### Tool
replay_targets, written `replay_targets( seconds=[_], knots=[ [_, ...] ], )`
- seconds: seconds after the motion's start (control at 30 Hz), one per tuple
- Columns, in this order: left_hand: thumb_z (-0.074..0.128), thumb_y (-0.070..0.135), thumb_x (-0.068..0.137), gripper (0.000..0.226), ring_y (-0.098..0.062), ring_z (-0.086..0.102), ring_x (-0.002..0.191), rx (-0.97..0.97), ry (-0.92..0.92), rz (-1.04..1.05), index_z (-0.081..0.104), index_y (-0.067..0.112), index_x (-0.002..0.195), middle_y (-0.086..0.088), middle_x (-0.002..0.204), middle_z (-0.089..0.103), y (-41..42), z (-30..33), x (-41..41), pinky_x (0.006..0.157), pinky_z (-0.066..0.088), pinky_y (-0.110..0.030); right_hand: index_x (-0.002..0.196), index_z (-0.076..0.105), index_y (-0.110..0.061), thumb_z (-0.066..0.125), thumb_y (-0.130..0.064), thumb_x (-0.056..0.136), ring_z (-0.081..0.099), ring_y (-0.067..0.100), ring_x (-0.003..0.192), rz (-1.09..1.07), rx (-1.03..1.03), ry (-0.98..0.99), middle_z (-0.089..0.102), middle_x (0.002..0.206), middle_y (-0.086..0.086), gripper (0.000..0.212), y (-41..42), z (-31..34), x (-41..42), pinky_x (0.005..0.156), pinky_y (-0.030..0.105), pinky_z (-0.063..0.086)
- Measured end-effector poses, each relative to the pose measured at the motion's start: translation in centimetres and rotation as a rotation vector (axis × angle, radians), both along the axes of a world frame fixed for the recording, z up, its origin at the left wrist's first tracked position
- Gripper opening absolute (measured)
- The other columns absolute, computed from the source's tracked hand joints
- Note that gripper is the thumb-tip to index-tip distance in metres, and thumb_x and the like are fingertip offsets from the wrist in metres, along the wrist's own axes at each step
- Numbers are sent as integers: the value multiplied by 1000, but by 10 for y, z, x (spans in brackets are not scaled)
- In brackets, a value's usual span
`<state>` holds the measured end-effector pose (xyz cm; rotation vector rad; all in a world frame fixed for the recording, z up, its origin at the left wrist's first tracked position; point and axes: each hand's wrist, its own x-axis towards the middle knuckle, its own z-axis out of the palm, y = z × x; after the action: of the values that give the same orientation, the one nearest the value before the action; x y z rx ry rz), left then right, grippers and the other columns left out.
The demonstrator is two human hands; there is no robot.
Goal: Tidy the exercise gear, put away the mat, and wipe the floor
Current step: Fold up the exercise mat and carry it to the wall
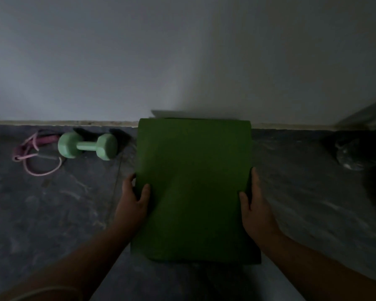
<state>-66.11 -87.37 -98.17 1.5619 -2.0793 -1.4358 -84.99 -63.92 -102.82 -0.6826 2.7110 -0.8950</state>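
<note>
Folded dark green foam mat (193, 187) at centre, far edge against the white wall (182, 61) — gripped at its sides by left hand (135, 196) and right hand (256, 203). Far left on dark floor (52, 213): mint green dumbbell (87, 146), pink skipping rope (34, 157).
</note>
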Motion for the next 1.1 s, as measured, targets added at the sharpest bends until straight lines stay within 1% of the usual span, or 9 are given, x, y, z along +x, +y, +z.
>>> replay_targets(
  seconds=[0.07,0.3,0.53,0.63,0.73,0.83,0.93,1.0,1.1],
  knots=[
    [53,30,100,51,-18,56,103,-8,1,-5,31,25,146,-3,133,52,-1,-9,0,88,46,-35,156,23,-13,36,-43,96,27,34,146,-19,10,85,27,160,15,68,-3,-5,5,118,54,25],
    [51,36,100,51,-23,61,108,3,-10,-3,27,34,145,4,125,52,-2,-3,11,95,51,-46,155,25,-9,50,-28,95,24,32,146,-46,37,154,26,159,18,67,-5,10,16,121,36,9],
    [49,29,102,52,-15,51,103,14,-52,-38,26,22,148,0,129,52,11,-10,19,88,39,-29,152,30,-5,53,-25,95,30,39,144,-5,118,152,30,157,21,65,2,-6,25,118,54,23],
    [48,33,102,52,-20,58,103,51,-85,-55,25,25,148,-9,137,55,8,-17,17,88,45,-32,156,21,-11,55,-23,97,23,34,147,11,141,62,22,161,16,69,5,-16,20,122,48,15],
    [48,37,102,53,-28,63,109,60,-111,-57,26,26,147,-12,137,56,-1,-21,11,94,51,-43,158,11,-19,39,-38,97,18,31,150,3,148,4,16,164,12,69,-2,-20,14,121,52,17],
    [50,41,100,52,-28,63,109,50,-158,-62,30,27,146,-10,136,58,-5,-25,9,94,52,-43,156,19,-14,43,-32,99,24,35,147,-14,161,5,23,161,18,65,-7,-20,15,119,53,21],
    [50,40,100,50,-28,62,113,27,-209,-72,33,24,145,-9,138,57,-7,-28,6,94,49,-39,155,20,-14,35,-45,96,27,38,145,-2,235,-9,26,159,21,69,-7,-20,12,117,54,24],
    [49,38,101,50,-31,58,120,9,-236,-89,35,20,144,-12,139,55,-7,-30,4,100,46,-42,155,19,-13,25,-51,93,29,41,143,23,298,15,27,157,24,73,-6,-21,9,116,55,26],
    [50,43,98,64,-34,45,134,-60,-323,-146,23,20,151,-17,150,40,-2,-28,2,110,39,-52,154,23,-9,37,-41,97,35,47,136,26,363,54,31,153,29,67,-8,-4,14,114,56,29]
  ],
)
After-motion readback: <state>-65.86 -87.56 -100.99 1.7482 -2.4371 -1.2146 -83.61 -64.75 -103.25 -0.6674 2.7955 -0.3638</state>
